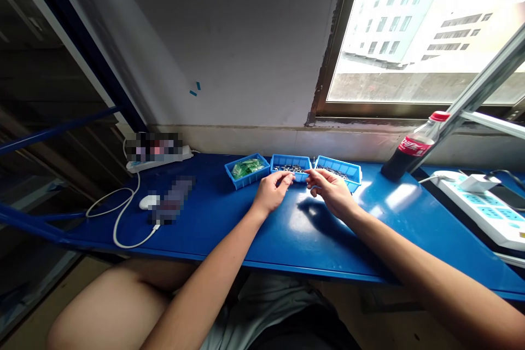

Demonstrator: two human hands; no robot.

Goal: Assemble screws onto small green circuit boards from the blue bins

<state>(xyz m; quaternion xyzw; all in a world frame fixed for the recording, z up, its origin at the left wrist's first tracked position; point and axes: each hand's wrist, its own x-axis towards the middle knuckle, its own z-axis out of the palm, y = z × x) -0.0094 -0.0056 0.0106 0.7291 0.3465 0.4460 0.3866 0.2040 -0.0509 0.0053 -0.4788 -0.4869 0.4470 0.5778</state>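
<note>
My left hand (272, 192) is raised over the blue table (229, 219), its thumb and fingers pinched together. Opposite it, my right hand (330, 190) also makes a pinch, a short gap away. What either pinch holds, if anything, is too small to make out. Just behind the hands stands the middle blue bin (291, 159), with small metal parts (287, 168) in it. The right blue bin (348, 168) also contains small dark parts, partly hidden by my right hand. In the left blue bin (246, 181) lies green, shiny material (247, 167), perhaps plastic bags.
A cola bottle (414, 147) stands at the right by a metal post. Beyond it lies a white power strip (484, 208) with plugs. On the left are a white cable (118, 229), a white rounded object (148, 202) and another power strip (164, 161). A wall borders the table's back.
</note>
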